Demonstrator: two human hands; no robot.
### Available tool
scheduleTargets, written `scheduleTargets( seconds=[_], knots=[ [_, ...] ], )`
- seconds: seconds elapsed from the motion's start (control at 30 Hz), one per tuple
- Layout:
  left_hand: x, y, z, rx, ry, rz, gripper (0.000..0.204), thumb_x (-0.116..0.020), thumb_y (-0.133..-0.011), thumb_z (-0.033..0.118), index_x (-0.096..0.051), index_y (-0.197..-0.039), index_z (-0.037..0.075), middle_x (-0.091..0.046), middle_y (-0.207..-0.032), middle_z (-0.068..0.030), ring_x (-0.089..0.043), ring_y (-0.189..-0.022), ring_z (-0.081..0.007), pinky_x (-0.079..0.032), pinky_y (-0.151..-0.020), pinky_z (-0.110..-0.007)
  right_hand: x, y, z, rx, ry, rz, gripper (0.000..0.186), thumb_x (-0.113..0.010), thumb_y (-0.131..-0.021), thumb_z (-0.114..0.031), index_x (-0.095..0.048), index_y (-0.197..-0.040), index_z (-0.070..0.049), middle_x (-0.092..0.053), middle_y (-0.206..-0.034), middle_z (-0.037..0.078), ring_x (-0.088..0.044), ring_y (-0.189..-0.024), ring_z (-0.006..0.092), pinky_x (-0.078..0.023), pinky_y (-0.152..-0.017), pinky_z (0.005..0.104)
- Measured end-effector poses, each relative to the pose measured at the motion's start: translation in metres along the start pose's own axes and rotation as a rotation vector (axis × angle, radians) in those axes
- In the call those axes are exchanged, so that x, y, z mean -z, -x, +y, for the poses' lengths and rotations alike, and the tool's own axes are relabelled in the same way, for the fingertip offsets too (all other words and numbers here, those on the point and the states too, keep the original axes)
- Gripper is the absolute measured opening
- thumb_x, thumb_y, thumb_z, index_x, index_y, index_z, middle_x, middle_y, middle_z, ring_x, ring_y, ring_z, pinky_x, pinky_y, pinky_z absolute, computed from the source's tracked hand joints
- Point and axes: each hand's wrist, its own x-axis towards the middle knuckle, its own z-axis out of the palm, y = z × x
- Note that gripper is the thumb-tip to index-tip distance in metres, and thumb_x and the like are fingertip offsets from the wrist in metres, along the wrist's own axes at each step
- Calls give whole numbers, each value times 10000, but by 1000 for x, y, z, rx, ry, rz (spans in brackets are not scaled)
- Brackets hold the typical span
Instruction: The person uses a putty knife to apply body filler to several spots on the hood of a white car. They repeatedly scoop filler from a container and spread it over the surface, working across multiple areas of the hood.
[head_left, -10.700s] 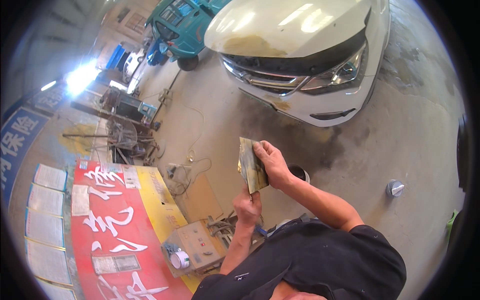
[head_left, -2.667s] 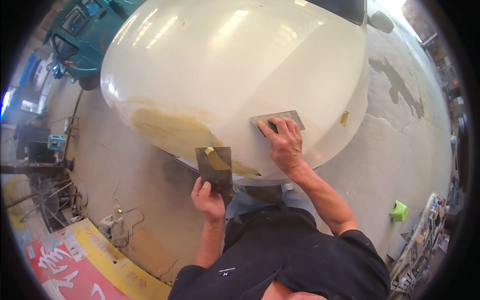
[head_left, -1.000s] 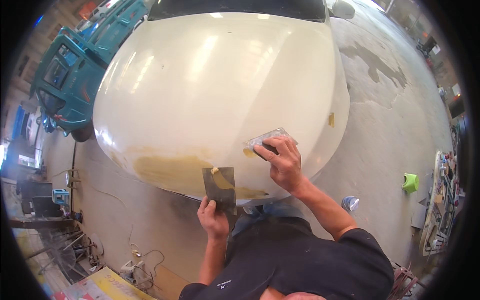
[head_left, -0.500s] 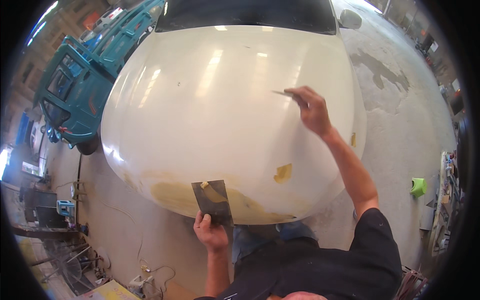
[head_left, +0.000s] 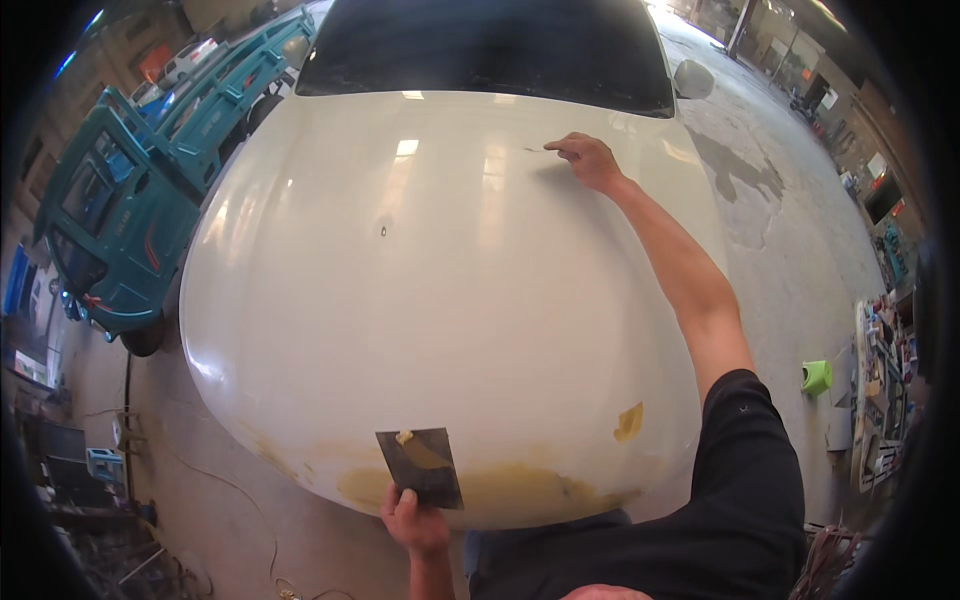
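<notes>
At the near edge of a white car hood (head_left: 400, 330), my left hand (head_left: 415, 522) grips a dark flat rectangular board (head_left: 425, 480) by its lower edge. A small lump and a smear of yellow putty (head_left: 404, 437) lie on the board. My right arm stretches far over the hood, and my right hand (head_left: 592, 163) is closed in a pinch close to a small dark mark (head_left: 532, 150). A thin putty scraper shows in those fingers in the earlier view; now it is mostly hidden. Yellow filler (head_left: 530, 485) covers part of the hood's front edge, with a separate filler patch (head_left: 628, 422) at right.
A dark windshield (head_left: 490, 50) rises behind the hood, beside a side mirror (head_left: 693, 79). A teal small truck (head_left: 125, 210) stands at left. On the right are a green stool (head_left: 816, 377) and a cluttered bench (head_left: 880, 390). Another small mark (head_left: 383, 231) sits on the hood.
My right hand has moved farther up the hood, toward the windshield and the dark mark. The view has shifted forward. My left hand still holds the board low at the front edge.
</notes>
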Motion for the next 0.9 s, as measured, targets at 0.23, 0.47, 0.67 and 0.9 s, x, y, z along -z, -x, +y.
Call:
scheduleTargets(
  seconds=[0.23,0.47,0.67,0.9],
  knots=[
    [-3,5,-11,33,-21,99,444,-524,-943,152,-594,-1345,-22,-696,-1268,-134,-685,-1164,-301,-552,-1048,-450,-31,-45,17,112,-7,-46,341,-623,-978,24,-821,-1182,-164,-753,-1140,65,-682,-1133,264,-541,-1015,375],
    [-17,6,-16,11,-36,141,463,-538,-947,160,-586,-1365,-33,-697,-1280,-146,-686,-1172,-300,-551,-1052,-457,-34,-45,21,139,79,-122,611,-541,-820,164,-818,-1223,-203,-748,-1210,34,-650,-1212,252,-523,-1089,369],
    [-26,3,-23,6,-13,110,449,-558,-934,154,-611,-1327,-57,-710,-1254,-160,-696,-1156,-297,-551,-1048,-445,-28,-15,57,294,42,-113,561,-575,-844,169,-800,-1255,-140,-730,-1217,76,-671,-1189,288,-545,-1052,364],
    [-40,-4,-16,6,-58,65,432,-556,-933,149,-624,-1302,-66,-717,-1235,-162,-699,-1151,-292,-548,-1045,-422,-31,-42,33,215,49,-16,499,-578,-888,136,-812,-1220,-155,-752,-1195,83,-698,-1150,290,-550,-1036,373]
  ],
)
